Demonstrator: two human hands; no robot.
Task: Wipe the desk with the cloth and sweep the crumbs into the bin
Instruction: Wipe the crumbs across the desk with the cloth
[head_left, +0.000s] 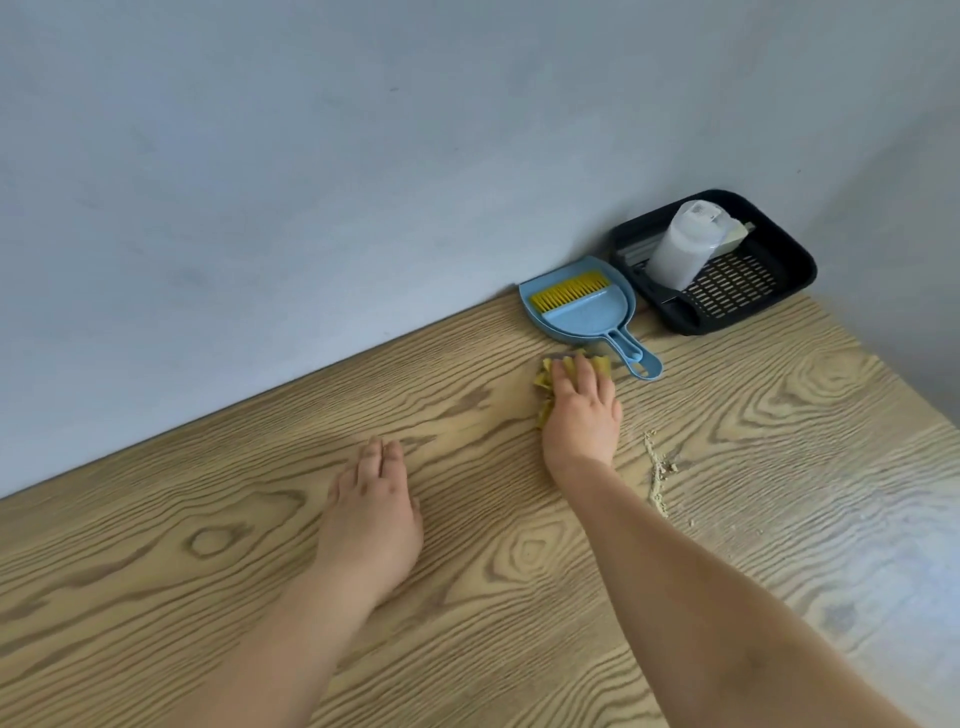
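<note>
My right hand (582, 410) presses a crumpled yellow cloth (544, 382) flat onto the wooden desk (467, 571), just in front of the dustpan's handle. The cloth shows past the fingertips and along the hand's left side. A thin line of pale crumbs (657, 475) lies on the desk right of my right wrist. My left hand (371, 512) rests flat on the desk, fingers straight and together, holding nothing. A blue dustpan (587, 312) with a yellow-bristled brush (569, 291) in it lies against the wall.
A black perforated basket (779, 280) stands in the back right corner with a white bottle (685, 244) lying in it. A grey wall runs along the desk's far edge. The desk's right edge drops off beside the basket.
</note>
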